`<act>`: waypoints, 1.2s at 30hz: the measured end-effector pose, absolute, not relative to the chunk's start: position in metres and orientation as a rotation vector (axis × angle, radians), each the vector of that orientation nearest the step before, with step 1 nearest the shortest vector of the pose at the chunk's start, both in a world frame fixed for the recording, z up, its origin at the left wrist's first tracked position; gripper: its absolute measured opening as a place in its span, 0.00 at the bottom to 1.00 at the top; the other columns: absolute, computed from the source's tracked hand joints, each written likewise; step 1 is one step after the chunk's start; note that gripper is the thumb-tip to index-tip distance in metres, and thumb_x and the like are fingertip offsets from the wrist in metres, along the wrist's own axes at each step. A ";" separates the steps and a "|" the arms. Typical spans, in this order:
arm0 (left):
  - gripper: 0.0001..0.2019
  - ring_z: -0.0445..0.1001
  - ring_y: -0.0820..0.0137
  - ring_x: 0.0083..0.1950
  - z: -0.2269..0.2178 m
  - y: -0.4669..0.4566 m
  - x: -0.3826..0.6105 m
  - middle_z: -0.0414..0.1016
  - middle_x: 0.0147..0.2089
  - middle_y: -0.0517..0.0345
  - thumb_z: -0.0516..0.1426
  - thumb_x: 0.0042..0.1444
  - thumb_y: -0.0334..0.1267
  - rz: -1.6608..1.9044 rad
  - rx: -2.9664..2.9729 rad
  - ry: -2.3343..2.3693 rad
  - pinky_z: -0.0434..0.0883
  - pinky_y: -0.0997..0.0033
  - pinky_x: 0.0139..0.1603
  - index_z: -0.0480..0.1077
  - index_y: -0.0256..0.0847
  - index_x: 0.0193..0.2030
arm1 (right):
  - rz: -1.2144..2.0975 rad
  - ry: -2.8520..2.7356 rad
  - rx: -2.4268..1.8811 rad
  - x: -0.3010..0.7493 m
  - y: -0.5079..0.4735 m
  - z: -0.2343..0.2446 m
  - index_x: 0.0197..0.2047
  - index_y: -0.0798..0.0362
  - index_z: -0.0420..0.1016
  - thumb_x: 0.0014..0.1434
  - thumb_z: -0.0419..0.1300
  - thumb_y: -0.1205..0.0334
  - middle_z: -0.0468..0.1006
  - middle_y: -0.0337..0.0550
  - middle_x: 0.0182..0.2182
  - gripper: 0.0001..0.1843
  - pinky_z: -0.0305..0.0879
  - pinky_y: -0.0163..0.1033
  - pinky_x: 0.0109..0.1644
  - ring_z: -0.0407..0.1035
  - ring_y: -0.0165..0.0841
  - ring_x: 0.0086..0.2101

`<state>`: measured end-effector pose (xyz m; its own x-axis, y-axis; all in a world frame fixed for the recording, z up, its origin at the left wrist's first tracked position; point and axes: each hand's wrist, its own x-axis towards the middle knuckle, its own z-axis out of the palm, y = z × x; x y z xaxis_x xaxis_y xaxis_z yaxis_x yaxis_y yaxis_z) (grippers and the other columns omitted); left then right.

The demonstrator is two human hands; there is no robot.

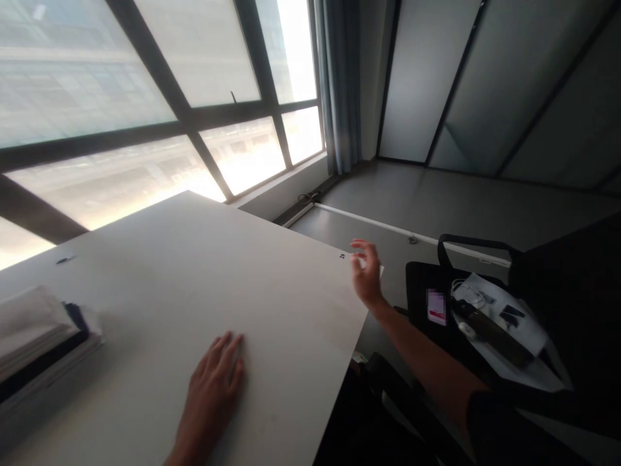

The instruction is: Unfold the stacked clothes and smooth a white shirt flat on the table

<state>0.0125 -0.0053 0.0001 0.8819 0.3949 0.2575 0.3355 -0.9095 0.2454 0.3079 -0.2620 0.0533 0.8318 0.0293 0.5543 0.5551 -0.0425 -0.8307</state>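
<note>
The small black mark [342,256] is on the white table [169,272], near its right corner, just beside the right hand [366,268], whose half-curled fingers seem to hold nothing. The left hand [213,378] rests palm down, empty, perhaps for support; the paper stack [33,317] sits left, leaving room

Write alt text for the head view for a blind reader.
A person's left hand rests palm-down on a white table while the curled right hand appears raised by its right edge. A paper stack sits at left, a dark chair at right.
</note>
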 end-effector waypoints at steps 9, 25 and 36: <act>0.24 0.60 0.57 0.71 -0.001 0.010 0.004 0.66 0.68 0.45 0.50 0.64 0.33 0.485 2.789 0.763 0.57 0.51 0.71 0.66 0.39 0.66 | 0.175 -1.281 -1.879 0.139 -0.047 0.006 0.55 0.52 0.74 0.59 0.56 0.68 0.68 0.52 0.60 0.21 0.55 0.48 0.66 0.59 0.42 0.61; 0.24 0.64 0.56 0.68 -0.001 0.099 -0.101 0.69 0.64 0.39 0.51 0.60 0.29 0.732 2.574 1.450 0.57 0.56 0.71 0.67 0.31 0.63 | 0.104 -1.530 -2.022 0.067 0.062 -0.015 0.65 0.56 0.69 0.61 0.54 0.60 0.63 0.58 0.67 0.29 0.40 0.56 0.70 0.52 0.50 0.68; 0.23 0.66 0.56 0.65 0.003 0.131 -0.160 0.69 0.64 0.41 0.50 0.61 0.33 0.701 2.349 1.731 0.59 0.58 0.68 0.69 0.32 0.62 | 0.190 -1.628 -2.126 0.069 0.057 -0.010 0.68 0.61 0.65 0.65 0.51 0.59 0.57 0.60 0.70 0.31 0.35 0.50 0.72 0.46 0.46 0.70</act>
<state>-0.1596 0.1305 0.0026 0.2295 0.9312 0.2831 0.8659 -0.3281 0.3775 0.0688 0.0568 -0.0095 0.2927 0.9425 0.1612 0.8802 -0.1997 -0.4306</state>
